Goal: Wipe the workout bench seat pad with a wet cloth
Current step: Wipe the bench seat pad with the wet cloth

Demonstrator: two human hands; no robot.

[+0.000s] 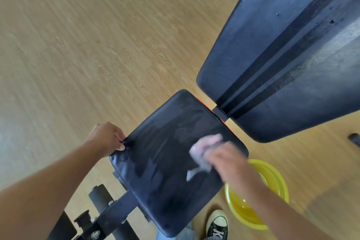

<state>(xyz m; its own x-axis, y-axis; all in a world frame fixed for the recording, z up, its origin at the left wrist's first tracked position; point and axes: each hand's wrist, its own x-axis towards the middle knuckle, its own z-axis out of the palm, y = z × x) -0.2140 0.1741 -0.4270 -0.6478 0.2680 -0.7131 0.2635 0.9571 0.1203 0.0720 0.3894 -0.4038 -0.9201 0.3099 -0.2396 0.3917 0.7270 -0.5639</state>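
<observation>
Taking the seat pad (171,161) as our landmark, we start at its left edge, where our left hand (106,138) curls over the rim, its grip closed on the pad's corner with the thumb tip on the dark vinyl. Below that corner, the black metal frame (115,208) with its bolts and a round post runs out from under the pad. The pad itself is dark, tilted across the view and streaked with wet smears over most of its top. Toward its right side, our right hand (226,160) presses a pale wet cloth (202,154) onto the surface; the hand is blurred, but its grip is wrapped around the bunched cloth, and 1 loose corner of cloth trails toward the pad's middle. Above and right of the pad rises the long back pad (282,60). Just right of the pad, on the wooden floor (78,45), sits a yellow basin (272,183), with 1 black-and-white sneaker (217,224) below it.
</observation>
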